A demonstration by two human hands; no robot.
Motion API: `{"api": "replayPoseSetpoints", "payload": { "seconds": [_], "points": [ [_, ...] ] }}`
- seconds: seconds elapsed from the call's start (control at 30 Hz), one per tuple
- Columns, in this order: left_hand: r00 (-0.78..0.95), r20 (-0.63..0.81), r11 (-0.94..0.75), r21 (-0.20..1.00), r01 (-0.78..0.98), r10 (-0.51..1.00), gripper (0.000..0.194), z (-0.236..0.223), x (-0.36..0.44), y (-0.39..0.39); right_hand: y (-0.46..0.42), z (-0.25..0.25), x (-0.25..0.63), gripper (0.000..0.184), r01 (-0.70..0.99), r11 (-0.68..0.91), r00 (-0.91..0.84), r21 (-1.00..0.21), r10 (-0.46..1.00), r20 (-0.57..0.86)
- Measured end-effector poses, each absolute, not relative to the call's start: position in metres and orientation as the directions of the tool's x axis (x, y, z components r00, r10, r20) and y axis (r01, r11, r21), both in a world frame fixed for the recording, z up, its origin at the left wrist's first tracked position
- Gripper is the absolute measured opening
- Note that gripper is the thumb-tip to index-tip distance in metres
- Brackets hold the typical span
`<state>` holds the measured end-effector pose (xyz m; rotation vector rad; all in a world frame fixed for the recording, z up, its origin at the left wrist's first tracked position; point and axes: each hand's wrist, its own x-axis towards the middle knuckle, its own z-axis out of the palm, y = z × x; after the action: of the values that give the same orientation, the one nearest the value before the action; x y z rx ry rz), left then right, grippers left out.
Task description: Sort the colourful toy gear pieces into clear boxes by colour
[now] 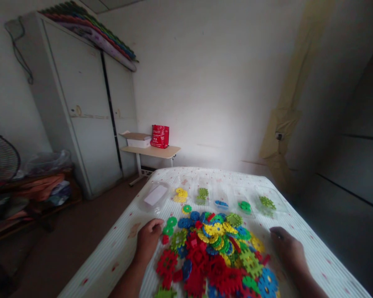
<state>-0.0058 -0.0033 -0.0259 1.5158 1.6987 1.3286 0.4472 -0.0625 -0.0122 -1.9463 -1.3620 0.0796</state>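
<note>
A heap of plastic building pieces [217, 248] in red, yellow, green and blue lies between my hands. My left hand [149, 238] rests on the tablecloth left of the heap, fingers curled in, beside green linking pieces [170, 226] and a small red piece [165, 239]. On the heap's right side lies my right hand [287, 246], loosely closed, near yellow discs [257, 243]. No piece shows in either hand. Behind the heap, clear containers hold yellow pieces [180, 195], green square pieces [202, 193], blue pieces [221, 203], green pieces [244, 206] and light-green pieces [267, 203].
A clear tray with a white paper [156, 195] stands at the table's far left. Beyond are a small desk [161, 152] with a red bag [160, 136] and white box [139, 142], a grey cabinet [81, 103], and a fan [1, 159]. A wall closes the back.
</note>
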Motion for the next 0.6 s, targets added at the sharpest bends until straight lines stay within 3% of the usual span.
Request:
{"api": "replayPoseSetpoints", "payload": {
  "seconds": [0.2,0.4,0.6],
  "points": [
    [-0.254,0.265,-0.116,0.868,0.482,0.930,0.027,-0.025,-0.004,-0.003,-0.061,-0.012,0.451,0.043,0.784,-0.257,0.464,-0.566,0.848,0.257],
    [-0.241,0.266,-0.117,0.859,0.498,0.933,0.025,-0.028,-0.005,-0.002,-0.060,-0.015,0.452,0.041,0.793,-0.254,0.454,-0.554,0.852,0.259],
    [-0.096,0.393,-0.276,0.778,0.564,0.914,0.025,-0.011,0.009,-0.015,-0.060,-0.016,0.451,0.038,0.788,-0.230,0.449,-0.572,0.849,0.277]
  ]
}}
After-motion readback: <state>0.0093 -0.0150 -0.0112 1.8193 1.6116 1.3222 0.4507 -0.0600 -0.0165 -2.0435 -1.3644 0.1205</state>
